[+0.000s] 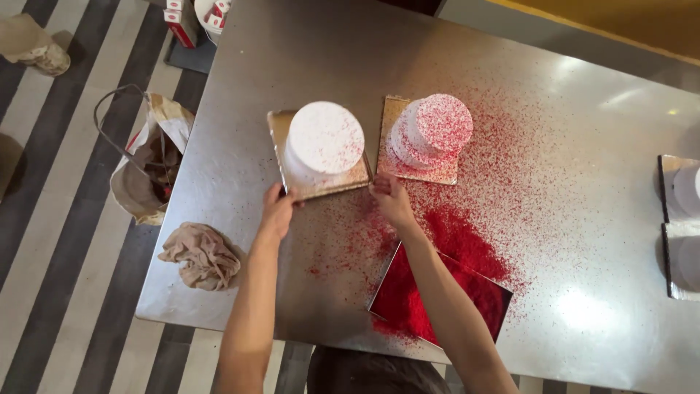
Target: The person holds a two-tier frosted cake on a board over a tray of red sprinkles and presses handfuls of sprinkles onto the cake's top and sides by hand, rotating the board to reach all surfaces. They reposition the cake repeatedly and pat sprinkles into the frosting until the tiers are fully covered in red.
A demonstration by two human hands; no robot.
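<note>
We see a large steel table [583,146] that fills most of the view, and its middle and right part is covered with scattered red crumbs [467,241]. Near the front edge lies a square tray [481,299] full of the same red crumbs, partly hidden under the right forearm. On the far side of it stand two gold boards. The left board [310,186] carries a round white cake [323,142] that has only a few red dots on top. The right board [434,174] carries a second cake [432,131], which is more heavily sprinkled with red.

Our left hand [277,211] grips the near left corner of the left board, and our right hand [392,201] grips its near right corner, so the two hands are apart and each is closed on the board edge. The board looks a little tilted.

At the near left corner of the table lies a crumpled beige cloth [203,255]. On the striped floor at the left stands a paper bag [146,168] with handles. At the right edge of the table we see two more boards [674,226], only in part.
</note>
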